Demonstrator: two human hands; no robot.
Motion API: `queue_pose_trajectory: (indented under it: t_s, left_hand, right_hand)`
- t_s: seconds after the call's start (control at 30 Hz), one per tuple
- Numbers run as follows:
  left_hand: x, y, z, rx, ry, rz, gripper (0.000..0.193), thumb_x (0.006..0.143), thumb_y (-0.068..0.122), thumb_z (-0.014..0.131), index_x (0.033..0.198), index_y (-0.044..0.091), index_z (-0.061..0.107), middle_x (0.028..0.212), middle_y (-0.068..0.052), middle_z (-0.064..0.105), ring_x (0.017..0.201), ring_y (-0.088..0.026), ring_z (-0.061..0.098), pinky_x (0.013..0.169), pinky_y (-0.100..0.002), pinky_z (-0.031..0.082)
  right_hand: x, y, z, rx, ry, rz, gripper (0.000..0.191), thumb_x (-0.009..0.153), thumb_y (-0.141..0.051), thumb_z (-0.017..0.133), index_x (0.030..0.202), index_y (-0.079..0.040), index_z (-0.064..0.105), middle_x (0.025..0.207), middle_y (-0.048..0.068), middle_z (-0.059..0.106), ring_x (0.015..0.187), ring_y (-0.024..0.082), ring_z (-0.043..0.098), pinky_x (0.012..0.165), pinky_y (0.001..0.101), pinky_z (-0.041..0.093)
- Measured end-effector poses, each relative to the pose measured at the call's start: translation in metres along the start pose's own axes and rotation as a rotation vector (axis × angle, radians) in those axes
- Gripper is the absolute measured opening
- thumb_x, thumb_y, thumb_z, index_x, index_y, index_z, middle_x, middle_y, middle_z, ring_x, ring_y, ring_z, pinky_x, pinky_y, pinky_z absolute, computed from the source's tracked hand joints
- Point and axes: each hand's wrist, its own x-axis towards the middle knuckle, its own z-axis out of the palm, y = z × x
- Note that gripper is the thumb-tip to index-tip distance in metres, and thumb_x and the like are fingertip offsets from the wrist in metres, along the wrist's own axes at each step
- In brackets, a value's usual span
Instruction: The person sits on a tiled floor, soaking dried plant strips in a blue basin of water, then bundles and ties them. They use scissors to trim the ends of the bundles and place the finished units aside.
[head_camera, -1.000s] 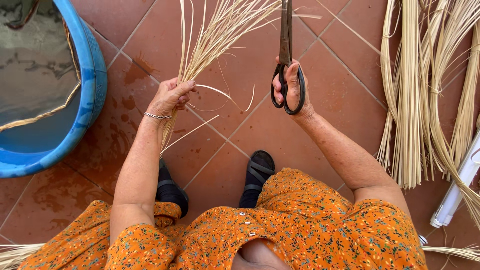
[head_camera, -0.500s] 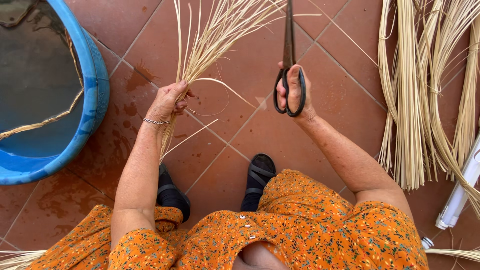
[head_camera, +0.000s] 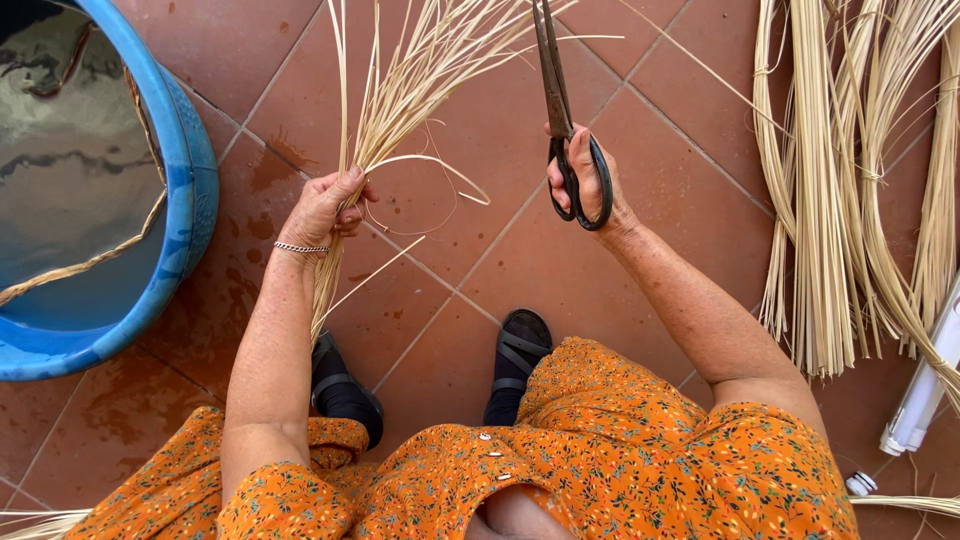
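Scissors (head_camera: 560, 110) in right hand (head_camera: 585, 175); left hand (head_camera: 325, 210) grips straw bundle (head_camera: 400, 90).

Daylight fell on a terracotta tile floor (head_camera: 640, 230), damp in patches, where a blue water tub (head_camera: 190, 215) stood beside bundles of pale reed (head_camera: 830, 200).

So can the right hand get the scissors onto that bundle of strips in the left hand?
Probably yes: the right hand holds the scissors beside the bundle gripped by the left hand, with nothing between them.
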Motion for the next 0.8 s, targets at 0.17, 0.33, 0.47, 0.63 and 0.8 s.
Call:
queue_pose_trajectory:
  t_s: [0.17, 0.33, 0.47, 0.63, 0.8]
  left_hand:
    - [-0.002, -0.002, 0.003, 0.047, 0.011, 0.003, 0.042, 0.098, 0.045, 0.066, 0.086, 0.005, 0.069, 0.052, 0.003, 0.044, 0.045, -0.006, 0.035, 0.043, -0.026, 0.026]
    - [-0.004, -0.002, 0.004, 0.060, -0.009, -0.013, 0.043, 0.098, 0.045, 0.065, 0.086, 0.004, 0.071, 0.052, 0.004, 0.044, 0.044, -0.006, 0.034, 0.043, -0.026, 0.026]
    - [-0.008, -0.002, 0.006, 0.064, -0.020, -0.024, 0.044, 0.098, 0.045, 0.066, 0.085, 0.004, 0.071, 0.052, 0.004, 0.043, 0.045, -0.006, 0.034, 0.043, -0.026, 0.027]
    - [-0.013, -0.002, 0.007, 0.098, -0.019, -0.044, 0.045, 0.097, 0.046, 0.067, 0.085, 0.003, 0.070, 0.052, 0.004, 0.043, 0.045, -0.007, 0.036, 0.043, -0.026, 0.027]
    - [-0.013, -0.006, 0.000, 0.082, -0.018, -0.042, 0.044, 0.098, 0.047, 0.065, 0.085, 0.005, 0.069, 0.053, 0.004, 0.042, 0.045, -0.006, 0.033, 0.044, -0.025, 0.025]
  right_hand:
    - [0.018, -0.011, -0.010, -0.032, 0.071, 0.006, 0.095, 0.091, -0.083, 0.040, 0.142, -0.004, 0.051, 0.072, 0.000, 0.053, 0.053, 0.006, 0.050, 0.047, 0.0235, 0.044]
    - [0.032, -0.027, -0.025, 0.053, 0.063, -0.028, 0.096, 0.090, -0.086, 0.041, 0.138, -0.004, 0.053, 0.072, 0.000, 0.052, 0.052, 0.008, 0.045, 0.050, 0.0235, 0.039]
    - [0.036, -0.037, -0.028, 0.059, 0.056, -0.048, 0.095, 0.090, -0.086, 0.042, 0.137, -0.004, 0.051, 0.072, 0.000, 0.052, 0.052, 0.008, 0.044, 0.051, 0.0231, 0.040]
    - [0.038, -0.040, -0.026, -0.057, 0.127, -0.059, 0.090, 0.093, -0.082, 0.039, 0.131, -0.002, 0.058, 0.066, -0.002, 0.048, 0.046, 0.005, 0.040, 0.041, 0.0224, 0.035]
    - [0.037, -0.033, -0.021, -0.110, 0.184, -0.061, 0.082, 0.098, -0.074, 0.040, 0.125, 0.000, 0.061, 0.061, -0.003, 0.046, 0.042, 0.005, 0.040, 0.037, 0.0230, 0.035]
